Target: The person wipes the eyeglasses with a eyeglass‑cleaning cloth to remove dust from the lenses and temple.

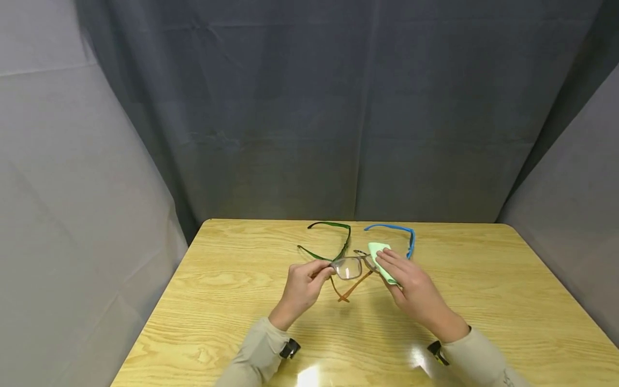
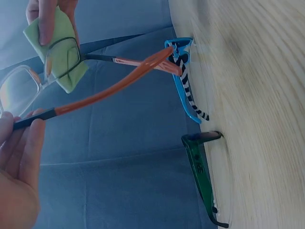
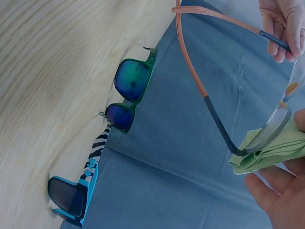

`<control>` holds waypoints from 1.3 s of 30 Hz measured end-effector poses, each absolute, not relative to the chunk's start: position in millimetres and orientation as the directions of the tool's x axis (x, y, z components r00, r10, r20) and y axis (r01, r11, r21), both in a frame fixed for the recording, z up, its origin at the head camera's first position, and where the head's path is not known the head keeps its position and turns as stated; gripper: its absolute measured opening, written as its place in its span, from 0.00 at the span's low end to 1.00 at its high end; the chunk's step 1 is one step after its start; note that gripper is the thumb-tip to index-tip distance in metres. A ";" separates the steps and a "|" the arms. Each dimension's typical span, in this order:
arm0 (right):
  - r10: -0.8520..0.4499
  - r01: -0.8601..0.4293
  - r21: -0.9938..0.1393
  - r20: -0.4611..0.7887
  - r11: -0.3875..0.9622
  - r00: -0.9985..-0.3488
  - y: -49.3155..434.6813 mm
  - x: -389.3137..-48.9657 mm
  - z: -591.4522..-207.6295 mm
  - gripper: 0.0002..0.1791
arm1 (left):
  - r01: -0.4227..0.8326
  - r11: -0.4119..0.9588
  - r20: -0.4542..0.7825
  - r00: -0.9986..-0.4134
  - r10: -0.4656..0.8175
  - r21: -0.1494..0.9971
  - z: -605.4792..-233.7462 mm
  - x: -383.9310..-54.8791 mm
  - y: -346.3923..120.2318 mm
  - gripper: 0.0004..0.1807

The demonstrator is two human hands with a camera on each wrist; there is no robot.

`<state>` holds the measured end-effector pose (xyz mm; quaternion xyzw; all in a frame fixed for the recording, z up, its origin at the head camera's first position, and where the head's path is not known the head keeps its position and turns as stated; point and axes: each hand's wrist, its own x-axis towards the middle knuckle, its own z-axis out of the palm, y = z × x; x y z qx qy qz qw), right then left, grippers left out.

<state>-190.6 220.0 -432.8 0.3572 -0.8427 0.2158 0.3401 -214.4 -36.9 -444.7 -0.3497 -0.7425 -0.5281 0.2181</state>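
My left hand [image 1: 302, 285] pinches a pair of clear-lensed eyeglasses [image 1: 348, 269] near the hinge at one end of the frame. The eyeglasses are held up off the table, with their orange-tipped temples [image 3: 190, 67] pointing back toward me and crossing near the tips. At the other lens, my right hand [image 1: 411, 285] grips a folded pale green cleaning cloth [image 1: 379, 251] between thumb and fingers. In the left wrist view the cloth [image 2: 69, 71] lies behind that lens, while the right wrist view shows its folds [image 3: 267, 152] against the rim.
Beyond my hands, green-framed sunglasses [image 1: 347, 236] with mirrored blue-green lenses lie on the wooden table [image 1: 217, 290]. To their right are blue-framed sunglasses [image 1: 412, 239] with dark lenses and a zebra-striped temple [image 3: 97, 145]. A dark grey curtain [image 1: 271, 118] hangs behind the table's far edge.
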 end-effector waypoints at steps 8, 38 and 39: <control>-0.473 -0.766 -0.100 0.733 0.635 -0.489 214.0 -191.6 -430.2 0.28 | 0.751 0.157 0.717 -0.660 0.226 0.642 -434.8 -208.4 -29.4 0.05; -0.448 -0.824 -0.016 0.833 0.566 -0.324 209.5 -198.9 -422.8 0.23 | 0.781 0.005 0.765 -0.613 0.197 0.625 -420.4 -204.8 -30.2 0.06; -0.449 -0.826 -0.014 0.834 0.563 -0.320 208.2 -198.9 -422.2 0.23 | 0.783 0.014 0.766 -0.612 0.196 0.622 -420.4 -204.6 -29.9 0.06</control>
